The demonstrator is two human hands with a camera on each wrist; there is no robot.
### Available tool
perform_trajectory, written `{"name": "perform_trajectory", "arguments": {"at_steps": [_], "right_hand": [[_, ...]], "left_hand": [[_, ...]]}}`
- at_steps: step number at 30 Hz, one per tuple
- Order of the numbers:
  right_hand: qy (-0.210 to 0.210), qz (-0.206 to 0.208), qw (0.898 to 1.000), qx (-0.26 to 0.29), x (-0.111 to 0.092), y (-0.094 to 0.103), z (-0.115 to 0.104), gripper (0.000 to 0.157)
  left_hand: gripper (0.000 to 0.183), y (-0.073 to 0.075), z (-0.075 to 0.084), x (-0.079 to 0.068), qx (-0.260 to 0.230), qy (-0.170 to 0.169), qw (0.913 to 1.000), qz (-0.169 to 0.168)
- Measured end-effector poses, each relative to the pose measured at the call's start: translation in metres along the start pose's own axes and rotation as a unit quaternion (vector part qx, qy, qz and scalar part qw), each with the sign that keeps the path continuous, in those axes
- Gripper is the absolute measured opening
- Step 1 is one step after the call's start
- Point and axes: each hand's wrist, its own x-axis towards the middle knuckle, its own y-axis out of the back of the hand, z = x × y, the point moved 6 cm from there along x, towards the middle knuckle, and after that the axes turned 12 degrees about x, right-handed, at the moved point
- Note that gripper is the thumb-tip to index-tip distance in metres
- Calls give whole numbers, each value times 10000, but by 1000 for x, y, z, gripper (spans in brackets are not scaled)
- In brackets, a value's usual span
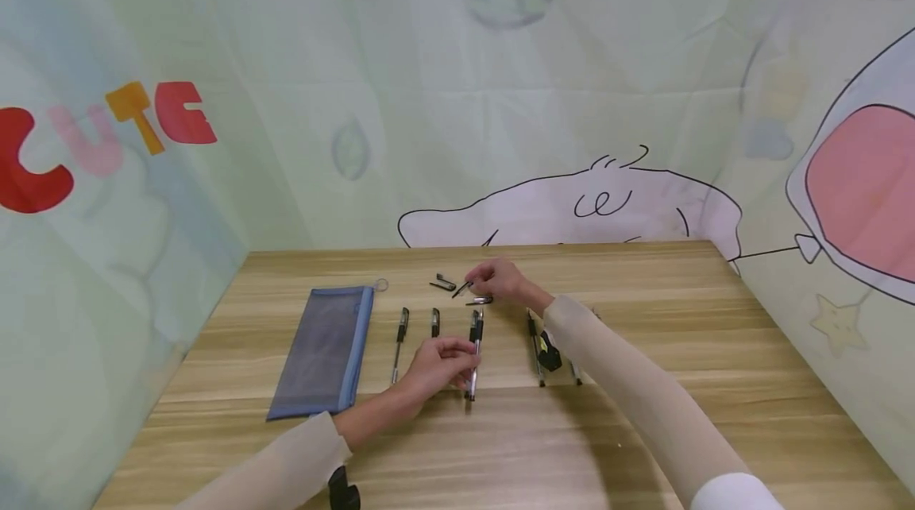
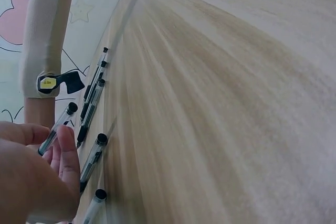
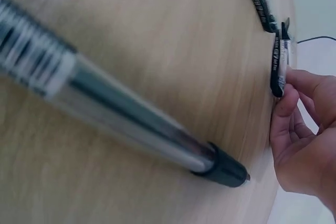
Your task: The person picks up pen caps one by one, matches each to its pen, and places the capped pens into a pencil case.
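In the head view my left hand [image 1: 438, 363] pinches a clear-barrelled pen [image 1: 476, 367] with black ends between thumb and fingers; the left wrist view shows this pen [image 2: 59, 128] tilted in the fingers. Another pen [image 1: 472, 323] lies just beside and partly behind it. Farther back, my right hand [image 1: 498, 280] pinches a small clear-and-black pen cap [image 1: 461, 288]. A black-clipped cap [image 1: 480, 301] lies by its fingers, and more caps [image 1: 445, 283] lie to its left. In the right wrist view the right hand [image 3: 307, 135] is at the far edge.
Two pens, one on the left [image 1: 400, 343] and one nearer the left hand [image 1: 435, 321], lie on the wooden table [image 1: 500, 454]. More pens [image 1: 535, 347] lie under the right forearm. A blue mesh zip pouch [image 1: 322, 351] lies at left. Printed cloth walls stand behind.
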Motion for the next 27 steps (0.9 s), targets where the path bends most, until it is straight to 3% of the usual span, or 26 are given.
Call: {"name": "perform_trajectory", "arguments": {"at_steps": [9,16,22,27], "right_hand": [[458,-142,9956,-809,3,-6,-5,24],[618,-174,9927,-1023,5,-5,-6,21],[455,227,9959,-743,-10,9,-5,23],[-62,475,9985,268,-25,26,-1,25]], "left_hand": [[29,3,2,-1,87,7,10000,42],[29,7,2,1,36,-55,10000,41],[30,8,0,0,2,-102,9999,46],[30,8,0,2,18,-90,9999,92]]}}
